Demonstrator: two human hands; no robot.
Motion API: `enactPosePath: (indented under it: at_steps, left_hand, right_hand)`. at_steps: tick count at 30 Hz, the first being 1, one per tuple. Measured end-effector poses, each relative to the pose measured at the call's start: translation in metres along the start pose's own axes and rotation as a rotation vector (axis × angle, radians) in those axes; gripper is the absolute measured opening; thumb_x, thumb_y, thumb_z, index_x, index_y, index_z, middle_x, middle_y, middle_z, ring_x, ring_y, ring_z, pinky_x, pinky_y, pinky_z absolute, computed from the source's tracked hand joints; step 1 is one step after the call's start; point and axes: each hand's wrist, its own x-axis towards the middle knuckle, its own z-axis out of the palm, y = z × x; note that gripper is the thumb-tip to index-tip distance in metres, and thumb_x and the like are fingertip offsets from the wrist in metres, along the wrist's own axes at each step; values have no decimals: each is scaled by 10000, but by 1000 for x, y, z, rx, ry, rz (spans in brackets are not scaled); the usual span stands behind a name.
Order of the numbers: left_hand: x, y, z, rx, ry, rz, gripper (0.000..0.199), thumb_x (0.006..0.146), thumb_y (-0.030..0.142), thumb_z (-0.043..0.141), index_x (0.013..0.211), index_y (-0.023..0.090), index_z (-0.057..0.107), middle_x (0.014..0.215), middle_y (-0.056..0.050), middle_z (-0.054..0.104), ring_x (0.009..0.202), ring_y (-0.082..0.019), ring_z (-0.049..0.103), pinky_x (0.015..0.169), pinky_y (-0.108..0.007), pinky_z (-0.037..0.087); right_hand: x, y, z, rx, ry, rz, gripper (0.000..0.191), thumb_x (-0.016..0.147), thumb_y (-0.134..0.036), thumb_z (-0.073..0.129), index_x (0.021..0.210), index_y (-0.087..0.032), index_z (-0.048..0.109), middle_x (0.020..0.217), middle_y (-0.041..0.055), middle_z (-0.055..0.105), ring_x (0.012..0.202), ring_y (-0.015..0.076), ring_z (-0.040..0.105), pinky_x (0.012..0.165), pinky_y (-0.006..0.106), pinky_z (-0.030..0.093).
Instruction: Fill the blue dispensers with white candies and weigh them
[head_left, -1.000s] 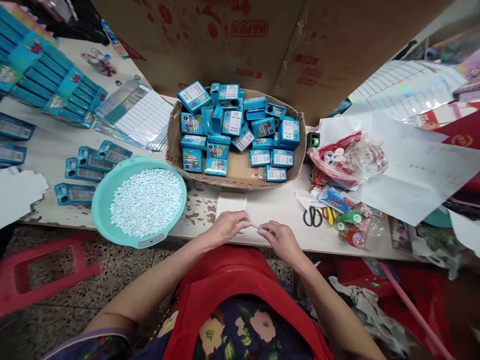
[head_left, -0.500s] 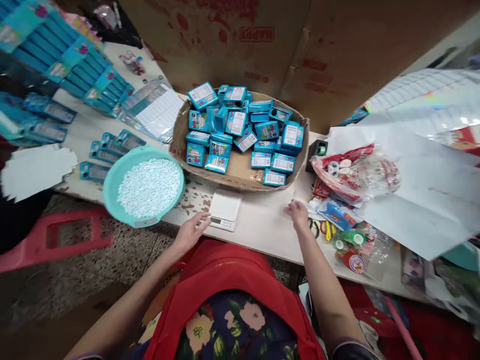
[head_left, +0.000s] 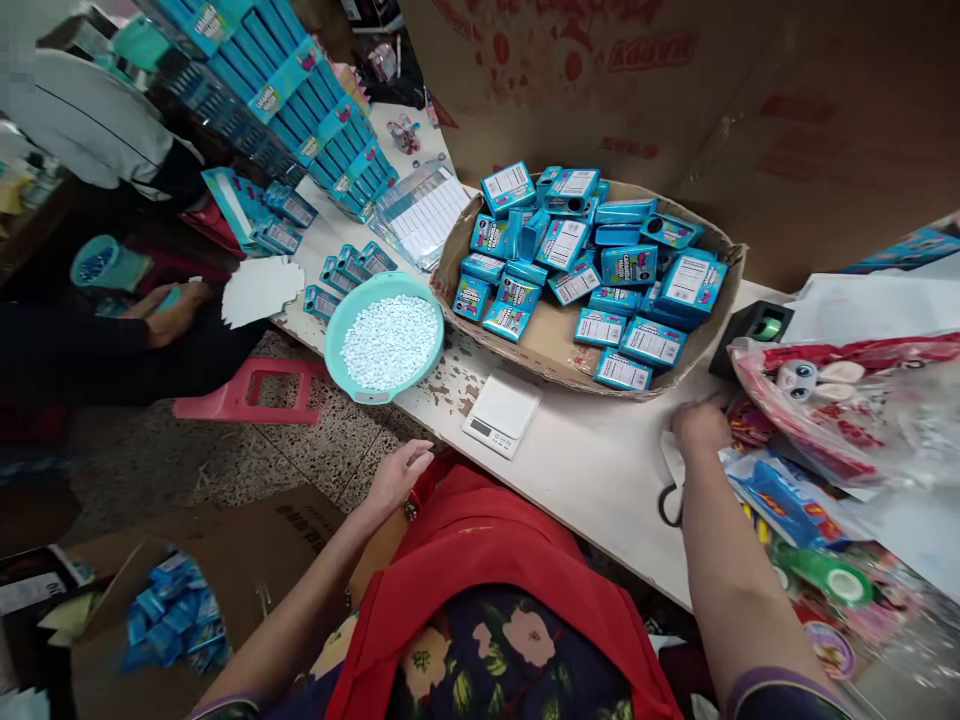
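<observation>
My left hand [head_left: 399,476] hovers off the table's front edge, below the white scale [head_left: 502,412], fingers apart and holding nothing. My right hand [head_left: 701,428] is at the right part of the table, beside the plastic bags and the handle of black scissors [head_left: 670,504]; its fingertips are hidden, so what it holds, if anything, cannot be made out. A turquoise basin [head_left: 335,345] of small white pieces stands left of the scale. Behind the scale, a cardboard tray [head_left: 551,364] bears many blue packets.
A black tape dispenser [head_left: 750,335] and a bag with a plush toy [head_left: 825,400] lie at the right. Blue display boxes [head_left: 300,110] stand at the back left. Another person's hands [head_left: 176,308] are at the far left, above a pink stool [head_left: 247,390].
The view has swung to the left. My right hand has moved right from the bare tabletop to beside the bags. My left hand is now farther from the scale.
</observation>
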Motion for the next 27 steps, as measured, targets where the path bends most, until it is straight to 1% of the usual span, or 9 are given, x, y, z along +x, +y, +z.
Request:
enactPosePath:
  at_steps: [4, 7, 9, 12, 15, 18, 20, 22, 27]
  left_hand:
    - [20, -5, -9, 55, 176, 125, 332, 872, 427, 448, 1041, 208, 634, 988, -50, 700, 903, -194, 645, 858, -323, 498]
    - [51, -14, -34, 198, 414, 263, 352, 905, 410, 430, 1113, 191, 611, 1100, -98, 656, 1069, -229, 582, 994, -376, 425]
    - [80, -25, -54, 289, 479, 312, 410, 917, 404, 418, 1220, 165, 556, 1233, -136, 592, 1203, -250, 499, 1074, -411, 343]
    - [132, -45, -73, 387, 408, 266, 559, 906, 437, 424, 1374, 130, 424, 1459, -173, 386, 1377, -304, 296, 1117, -482, 253]
    - [184, -51, -73, 467, 183, 252, 669, 882, 503, 436, 1451, 167, 332, 1548, -159, 225, 1428, -367, 143, 1099, -565, 220]
    - [225, -40, -67, 554, 18, 429, 671, 866, 530, 448, 1454, 224, 343, 1562, -118, 211, 1438, -358, 101, 1119, -564, 154]
    - [241, -34, -65, 594, 18, 491, 624, 873, 515, 425, 1424, 224, 396, 1546, -122, 251, 1426, -345, 150, 1121, -538, 165]
    - [249, -36, -69, 620, 75, 451, 583, 888, 491, 376, 1385, 193, 444, 1499, -158, 327, 1375, -349, 263, 1090, -530, 234]
    - [259, -48, -78, 696, 129, 244, 636, 846, 575, 343, 1337, 186, 448, 1440, -177, 393, 1265, -437, 361, 939, -649, 329]
  right_hand:
    - [-11, -1, -4, 15, 96, 68, 577, 851, -376, 518, 1305, -36, 412, 1054, 311, 619, 1007, 393, 621, 773, 497, 456]
    - [-30, 5, -7, 77, 189, -37, 590, 835, -401, 537, 1325, -92, 422, 1189, 241, 589, 1131, 355, 566, 874, 460, 455]
    - [-50, 14, -8, 176, 346, -139, 533, 812, -345, 550, 1267, -73, 492, 1149, 218, 616, 1155, 338, 547, 928, 439, 442]
    - [-93, 31, -8, 313, 627, -147, 439, 799, -366, 562, 1140, -90, 586, 978, 200, 667, 978, 358, 617, 877, 495, 468]
    - [-149, 34, -8, 305, 740, -74, 411, 812, -387, 565, 1120, -117, 597, 901, 174, 668, 928, 349, 628, 843, 508, 490]
    - [-207, 14, -4, 328, 695, -65, 454, 834, -415, 561, 1172, -111, 561, 992, 182, 632, 918, 304, 623, 750, 443, 537]
    - [-240, -5, 7, 385, 616, -66, 512, 829, -444, 571, 1211, -108, 514, 1080, 192, 586, 945, 282, 604, 703, 410, 553]
    - [-270, -18, 24, 440, 525, -15, 552, 821, -465, 576, 1233, -111, 477, 1159, 196, 542, 1054, 288, 552, 797, 439, 540]
    - [-355, -6, 68, 543, 281, 498, 450, 884, -431, 546, 1212, -125, 514, 1240, 165, 519, 1147, 287, 507, 961, 511, 444]
